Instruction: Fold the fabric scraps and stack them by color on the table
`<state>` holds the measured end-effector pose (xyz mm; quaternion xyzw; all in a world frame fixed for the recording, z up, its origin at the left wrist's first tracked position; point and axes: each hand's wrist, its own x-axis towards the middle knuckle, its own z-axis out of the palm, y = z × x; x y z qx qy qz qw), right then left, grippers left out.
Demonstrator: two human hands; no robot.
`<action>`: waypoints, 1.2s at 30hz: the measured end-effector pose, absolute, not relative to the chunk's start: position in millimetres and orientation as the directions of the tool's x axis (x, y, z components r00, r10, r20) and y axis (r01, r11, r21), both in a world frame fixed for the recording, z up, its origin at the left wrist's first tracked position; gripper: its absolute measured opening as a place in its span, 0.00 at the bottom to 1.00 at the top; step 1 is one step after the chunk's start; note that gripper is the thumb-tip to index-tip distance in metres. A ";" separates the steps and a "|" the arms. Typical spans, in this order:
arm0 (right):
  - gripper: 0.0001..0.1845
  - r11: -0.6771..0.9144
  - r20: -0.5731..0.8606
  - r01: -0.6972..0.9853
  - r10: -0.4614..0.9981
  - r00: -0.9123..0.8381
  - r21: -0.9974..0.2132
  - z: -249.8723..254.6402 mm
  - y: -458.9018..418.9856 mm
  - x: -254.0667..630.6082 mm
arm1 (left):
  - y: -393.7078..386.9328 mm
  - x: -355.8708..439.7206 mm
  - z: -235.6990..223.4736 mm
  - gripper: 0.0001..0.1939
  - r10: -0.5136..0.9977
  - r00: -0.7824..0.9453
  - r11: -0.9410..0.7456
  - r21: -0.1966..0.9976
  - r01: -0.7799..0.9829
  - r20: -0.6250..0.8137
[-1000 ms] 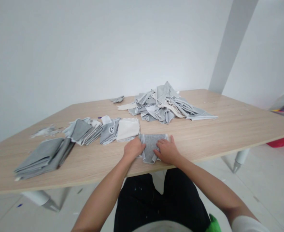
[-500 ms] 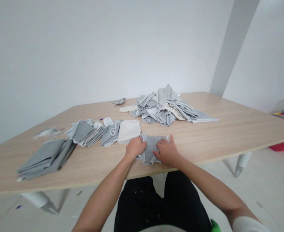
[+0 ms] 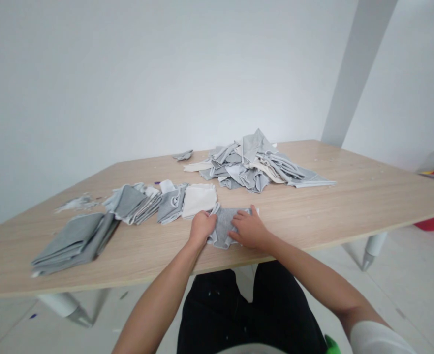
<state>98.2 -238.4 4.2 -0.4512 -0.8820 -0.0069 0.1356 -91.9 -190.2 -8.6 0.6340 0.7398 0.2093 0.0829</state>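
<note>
A small grey cloth piece (image 3: 224,227) lies near the table's front edge, between my two hands. Its left border is pinched by my left hand (image 3: 202,227), whose fingers are closed on it. My right hand (image 3: 253,230) rests on the cloth's right part, fingers spread and pressed flat, thumb away from them. Just beyond my left hand sits a cream cloth stack (image 3: 199,197), with a grey cloth stack (image 3: 170,205) to its left. The cloth's right end is partly covered by my right hand.
A loose heap of grey and cream cloths (image 3: 254,164) lies at the back. Left are a fanned row of cloths (image 3: 136,202), large folded grey cloths (image 3: 71,241) and white scraps (image 3: 77,202). A small grey cloth (image 3: 183,156) lies by the wall.
The grey cloth lies flatter and its left part has shifted slightly left. My right hand has slid a little left over it; my left hand keeps hold of the border.
</note>
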 end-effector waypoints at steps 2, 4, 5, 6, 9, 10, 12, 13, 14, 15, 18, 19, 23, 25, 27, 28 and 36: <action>0.20 0.609 0.231 0.784 0.785 -0.575 -0.117 2.8 -241.7 102.6 | -193.6 -88.3 -2.9 0.13 0.972 -0.173 0.095 0.401 0.911 0.162; 0.21 0.593 0.223 0.791 0.799 -0.558 -0.147 -0.8 -245.6 108.6 | -199.2 -82.1 4.6 0.13 0.971 -0.151 0.071 0.380 0.922 0.186; 0.22 0.579 0.226 0.798 0.811 -0.540 -0.167 -3.2 -247.5 111.9 | -202.9 -77.6 8.6 0.13 0.970 -0.140 0.058 0.370 0.927 0.197; 0.22 0.566 0.229 0.803 0.820 -0.525 -0.186 -5.8 -249.2 115.0 | -207.0 -72.3 12.5 0.14 0.971 -0.122 0.042 0.356 0.934 0.207; 0.23 0.550 0.231 0.806 0.832 -0.505 -0.217 -14.0 -253.9 122.3 | -220.1 -51.6 21.4 0.15 0.975 -0.031 -0.029 0.265 0.964 0.221; 0.24 0.551 0.230 0.805 0.831 -0.506 -0.221 -16.5 -255.5 123.8 | -223.9 -44.1 23.1 0.16 0.977 0.014 -0.064 0.227 0.972 0.214; 0.25 0.554 0.233 0.802 0.830 -0.507 -0.226 -20.6 -259.1 126.2 | -229.7 -30.3 24.7 0.17 0.977 0.110 -0.143 0.181 0.973 0.182; 0.26 0.557 0.235 0.798 0.828 -0.510 -0.229 -22.2 -261.1 127.3 | -231.5 -24.6 25.0 0.17 0.976 0.147 -0.176 0.184 0.967 0.163; 0.26 0.560 0.238 0.795 0.825 -0.512 -0.232 -23.5 -263.1 128.6 | -232.6 -19.9 25.2 0.18 0.973 0.176 -0.204 0.195 0.959 0.149; 0.26 0.563 0.241 0.792 0.823 -0.514 -0.235 -24.6 -265.1 130.1 | -233.1 -16.6 25.5 0.18 0.971 0.195 -0.222 0.210 0.952 0.141; 0.22 0.550 0.256 0.799 0.831 -0.494 -0.244 -27.4 -270.1 136.1 | -232.9 -13.9 28.3 0.17 0.964 0.206 -0.242 0.236 0.941 0.166; 0.20 0.535 0.262 0.808 0.840 -0.476 -0.247 -28.5 -271.2 138.4 | -232.7 -15.2 29.6 0.17 0.962 0.204 -0.245 0.239 0.940 0.181; 0.20 0.435 0.307 0.863 0.883 -0.355 -0.256 -32.5 -271.3 145.4 | -235.4 -26.0 30.9 0.17 0.949 0.227 -0.278 0.244 0.929 0.219; 0.23 0.417 0.326 0.872 0.887 -0.328 -0.257 -33.2 -269.6 146.0 | -239.1 -32.3 26.8 0.17 0.936 0.271 -0.325 0.256 0.910 0.224; 0.24 0.441 0.319 0.862 0.878 -0.357 -0.250 -33.1 -267.3 144.6 | -243.5 -37.7 20.0 0.21 0.904 0.354 -0.412 0.266 0.871 0.241; 0.24 0.462 0.304 0.852 0.872 -0.384 -0.246 -33.2 -265.9 143.4 | -245.7 -39.9 16.2 0.24 0.877 0.411 -0.469 0.259 0.844 0.250; 0.27 0.499 0.226 0.839 0.862 -0.454 -0.219 -27.6 -246.2 138.7 | -252.8 -40.2 -1.9 0.30 0.818 0.559 -0.575 0.185 0.797 0.135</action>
